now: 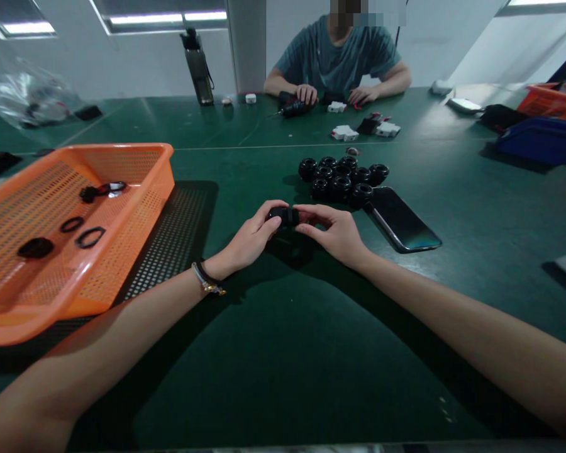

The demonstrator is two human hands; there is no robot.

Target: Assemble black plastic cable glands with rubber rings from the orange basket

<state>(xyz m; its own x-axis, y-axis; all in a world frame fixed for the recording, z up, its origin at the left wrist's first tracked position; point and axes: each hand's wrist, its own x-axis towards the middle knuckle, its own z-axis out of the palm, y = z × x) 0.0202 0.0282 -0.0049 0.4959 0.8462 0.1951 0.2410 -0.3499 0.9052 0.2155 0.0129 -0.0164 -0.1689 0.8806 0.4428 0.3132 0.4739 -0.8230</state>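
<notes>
Nearest the camera, the person's two bare forearms (pixel 122 343) reach in from the lower corners over a broad green desk (pixel 283 377), the left wrist wearing a dark and silvery bracelet (pixel 208 284). At the middle of the desk the left hand (pixel 251 240) has its grip clamped on a small black cylindrical part (pixel 284 217), thumb in front and fingers over the top. The right hand (pixel 334 234) meets the part's right end, its grip closed on that end between thumb and fingertips. Just beyond the right hand stands a close cluster of glossy black rounded pieces (pixel 340 184), and beside it, to the right, a dark flat smartphone (pixel 403 219) lies aslant. To the left sits an orange perforated plastic basket (pixel 139 242), holding a solid black piece (pixel 35 248), two thin black rings (pixel 63 228) and a dark connector with a short cable (pixel 88 194). Across the desk, a co-worker in a teal short-sleeved shirt (pixel 330 60) rests one hand by a black drill-like tool (pixel 296 109); small white pieces (pixel 344 133) lie in front, and a dark translucent bottle (pixel 199 74) stands farther left.
</notes>
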